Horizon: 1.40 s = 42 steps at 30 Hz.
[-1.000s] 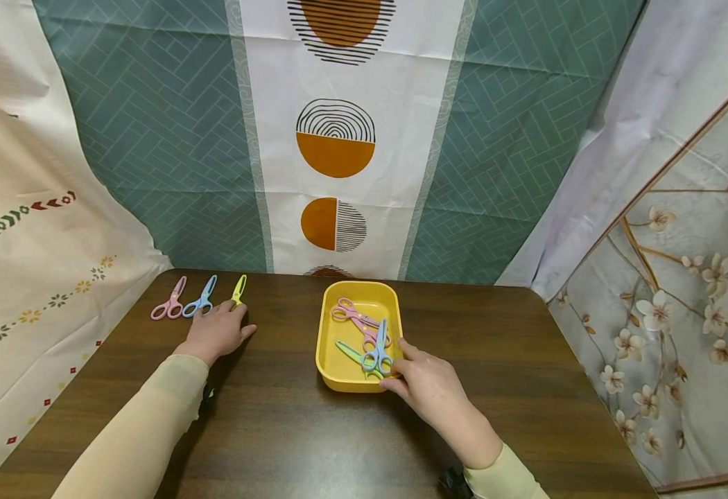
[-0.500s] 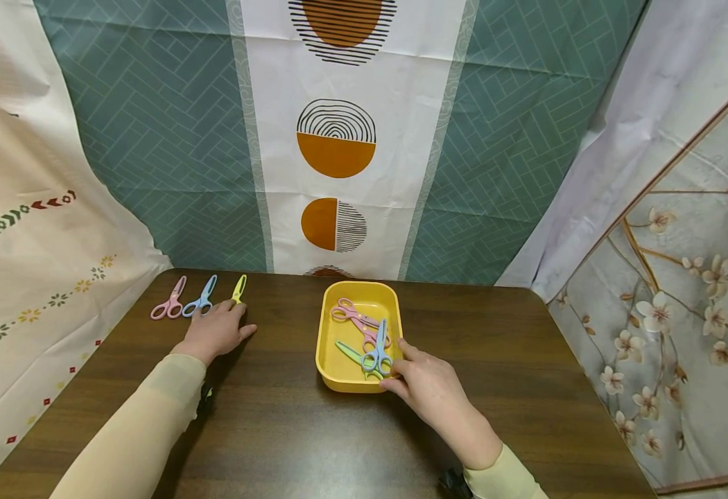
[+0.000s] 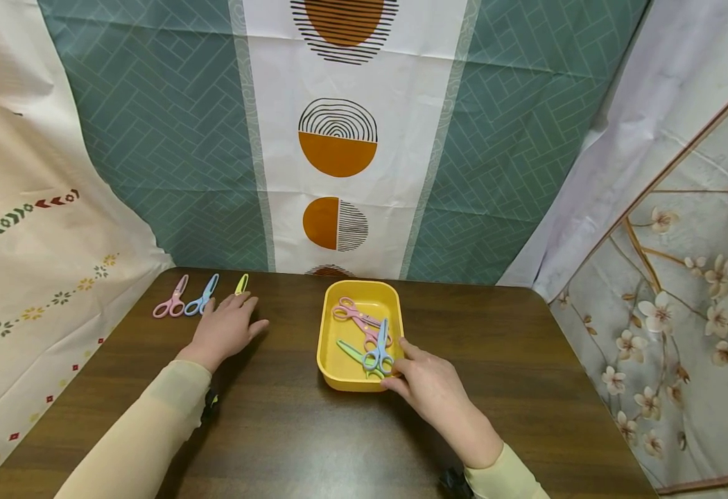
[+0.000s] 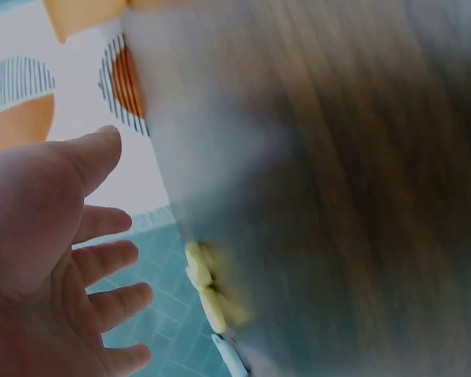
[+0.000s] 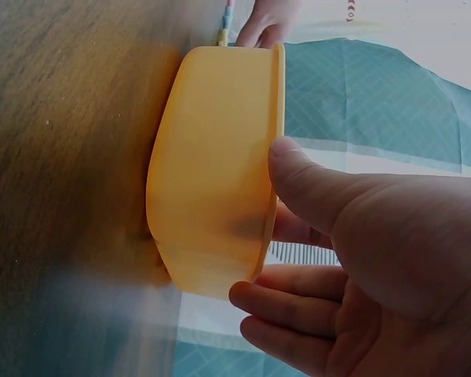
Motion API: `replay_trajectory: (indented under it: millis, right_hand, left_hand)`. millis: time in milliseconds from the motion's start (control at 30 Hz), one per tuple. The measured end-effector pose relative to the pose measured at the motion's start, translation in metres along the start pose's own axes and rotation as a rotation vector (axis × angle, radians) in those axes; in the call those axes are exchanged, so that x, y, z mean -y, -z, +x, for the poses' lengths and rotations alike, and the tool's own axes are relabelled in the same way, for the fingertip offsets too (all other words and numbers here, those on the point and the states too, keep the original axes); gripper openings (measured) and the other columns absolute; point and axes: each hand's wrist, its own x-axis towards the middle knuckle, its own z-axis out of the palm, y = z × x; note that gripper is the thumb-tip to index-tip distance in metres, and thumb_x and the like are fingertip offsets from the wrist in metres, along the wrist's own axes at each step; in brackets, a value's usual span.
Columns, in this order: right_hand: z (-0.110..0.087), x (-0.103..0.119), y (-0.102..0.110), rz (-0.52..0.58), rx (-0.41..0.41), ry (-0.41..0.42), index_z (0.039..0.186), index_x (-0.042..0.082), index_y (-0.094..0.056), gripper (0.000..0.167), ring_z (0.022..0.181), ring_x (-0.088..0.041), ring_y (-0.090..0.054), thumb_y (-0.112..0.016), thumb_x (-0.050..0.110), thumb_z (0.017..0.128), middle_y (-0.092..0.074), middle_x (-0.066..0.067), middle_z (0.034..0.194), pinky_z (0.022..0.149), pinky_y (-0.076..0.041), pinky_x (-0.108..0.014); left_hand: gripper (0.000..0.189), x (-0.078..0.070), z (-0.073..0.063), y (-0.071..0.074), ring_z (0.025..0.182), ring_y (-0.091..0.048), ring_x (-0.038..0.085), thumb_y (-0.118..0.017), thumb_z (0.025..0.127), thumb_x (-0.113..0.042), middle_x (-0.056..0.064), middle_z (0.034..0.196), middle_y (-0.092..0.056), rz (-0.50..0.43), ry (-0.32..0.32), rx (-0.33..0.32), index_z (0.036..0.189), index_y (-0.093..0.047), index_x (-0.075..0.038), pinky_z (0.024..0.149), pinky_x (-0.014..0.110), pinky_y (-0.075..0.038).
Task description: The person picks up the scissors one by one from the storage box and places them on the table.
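My left hand (image 3: 225, 333) hovers by a yellow pair of scissors (image 3: 243, 282), partly hidden behind its fingers. In the left wrist view the fingers reach out and hold nothing, apart from the yellow scissors (image 4: 207, 294). Left of that pair lie blue scissors (image 3: 203, 298) and pink scissors (image 3: 173, 300), in a row on the table. My right hand (image 3: 437, 386) grips the near right corner of a yellow tray (image 3: 348, 384), thumb and fingers at its rim. Inside the tray lie pink scissors (image 3: 359, 320), blue scissors (image 3: 380, 350) and green scissors (image 3: 350, 351), overlapping one another.
The brown wooden table (image 3: 264, 430) ends at a back edge against a hanging green and white cloth (image 3: 202, 138). A cream patterned cloth (image 3: 33, 291) hangs along the left side, and a floral cloth (image 3: 670, 346) along the right.
My left hand has lifted slightly and shifted a little right and away from me, its fingers now covering more of the yellow scissors. The right hand and the tray stay put.
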Motion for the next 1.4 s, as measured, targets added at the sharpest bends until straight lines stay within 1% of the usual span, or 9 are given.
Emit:
replay_trajectory:
  millis: [133,333,433,767,900,1067,1233,1400]
  right_hand:
    - [0.0,0.0,0.0,0.005,-0.008,0.009,0.092,0.015,-0.081,0.027,0.116,-0.037,-0.076,-0.089,0.04,0.093,-0.067,-0.025,0.146,0.082,-0.063,-0.049]
    - [0.0,0.001,0.001,0.005,-0.006,0.009,0.093,0.015,-0.081,0.026,0.116,-0.037,-0.076,-0.089,0.04,0.094,-0.067,-0.025,0.146,0.082,-0.063,-0.049]
    - [0.0,0.001,0.001,0.006,-0.007,0.006,0.093,0.015,-0.081,0.027,0.116,-0.037,-0.076,-0.089,0.04,0.094,-0.067,-0.025,0.146,0.081,-0.063,-0.049]
    - [-0.001,0.001,0.001,0.0,-0.02,0.011,0.093,0.015,-0.081,0.027,0.117,-0.038,-0.076,-0.089,0.04,0.093,-0.068,-0.025,0.146,0.081,-0.063,-0.049]
    - [-0.001,0.001,0.001,-0.001,-0.017,0.007,0.091,0.015,-0.08,0.027,0.116,-0.038,-0.076,-0.089,0.04,0.093,-0.068,-0.025,0.146,0.081,-0.063,-0.049]
    - [0.0,0.001,0.001,0.01,-0.002,-0.005,0.093,0.015,-0.081,0.026,0.116,-0.038,-0.076,-0.089,0.04,0.094,-0.067,-0.025,0.146,0.082,-0.063,-0.05]
    - [0.0,0.001,0.001,0.008,0.0,-0.005,0.094,0.015,-0.082,0.026,0.116,-0.037,-0.076,-0.089,0.04,0.094,-0.067,-0.025,0.147,0.081,-0.063,-0.049]
    - [0.0,0.0,0.001,-0.002,-0.008,0.003,0.092,0.016,-0.08,0.026,0.117,-0.037,-0.076,-0.088,0.041,0.094,-0.067,-0.024,0.146,0.08,-0.063,-0.049]
  left_hand:
    - [0.061,-0.009,-0.004,0.001,0.148,-0.048,0.054,-0.067,0.11,-0.041,0.028,0.161,-0.053,0.006,-0.03,-0.023,0.154,-0.059,0.001,0.12,0.08,-0.027]
    - [0.062,-0.024,-0.008,0.004,0.149,-0.049,0.051,-0.069,0.109,-0.042,0.026,0.162,-0.054,0.019,-0.063,-0.055,0.154,-0.06,0.0,0.121,0.078,-0.026]
    - [0.062,-0.032,-0.009,0.006,0.149,-0.05,0.05,-0.069,0.109,-0.043,0.024,0.162,-0.054,0.032,-0.091,-0.065,0.154,-0.06,0.0,0.121,0.078,-0.028]
    - [0.062,-0.057,-0.016,0.013,0.149,-0.051,0.048,-0.071,0.108,-0.042,0.022,0.162,-0.055,0.026,-0.164,-0.099,0.155,-0.061,-0.002,0.122,0.076,-0.029]
    - [0.065,-0.065,-0.019,0.013,0.151,-0.05,0.047,-0.073,0.107,-0.043,0.021,0.163,-0.054,0.013,-0.183,-0.098,0.156,-0.06,-0.002,0.124,0.074,-0.027]
    - [0.066,-0.076,-0.022,0.015,0.151,-0.05,0.046,-0.073,0.107,-0.044,0.021,0.163,-0.055,0.0,-0.218,-0.108,0.156,-0.06,-0.002,0.125,0.072,-0.028]
    - [0.064,-0.086,-0.023,0.016,0.149,-0.052,0.046,-0.074,0.107,-0.043,0.02,0.161,-0.056,-0.006,-0.257,-0.131,0.155,-0.061,-0.002,0.125,0.07,-0.029]
    - [0.065,-0.098,-0.023,0.016,0.148,-0.054,0.044,-0.074,0.107,-0.045,0.02,0.159,-0.058,-0.009,-0.286,-0.126,0.154,-0.062,-0.002,0.126,0.068,-0.029]
